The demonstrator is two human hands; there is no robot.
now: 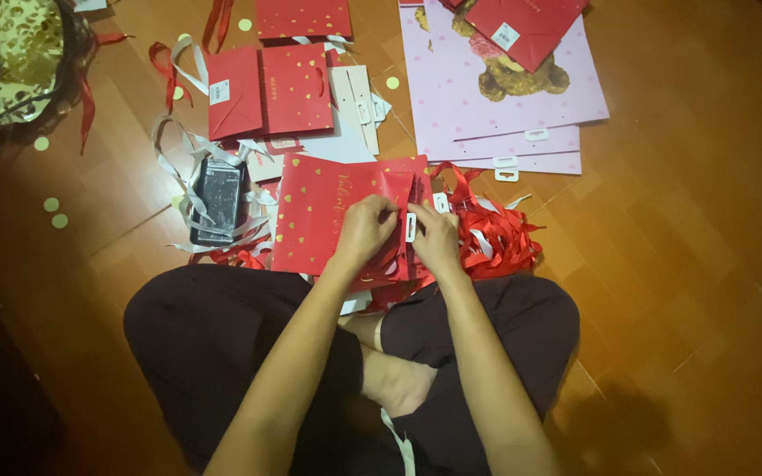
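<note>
Red gift bag centre frame, flat across the lap | left hand pinching its top edge | right hand pinching a small white tag (fingertips pressed together) | red ribbon pile just right | phone left.

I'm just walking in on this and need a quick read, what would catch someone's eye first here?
First, the two hands at centre: the left hand and right hand pinch the edge of a red gift bag dotted with gold hearts, lying flat on the wooden floor. Just right of it sits a tangled heap of red ribbon. Farther back right lie pink bags with a teddy bear picture.
</note>
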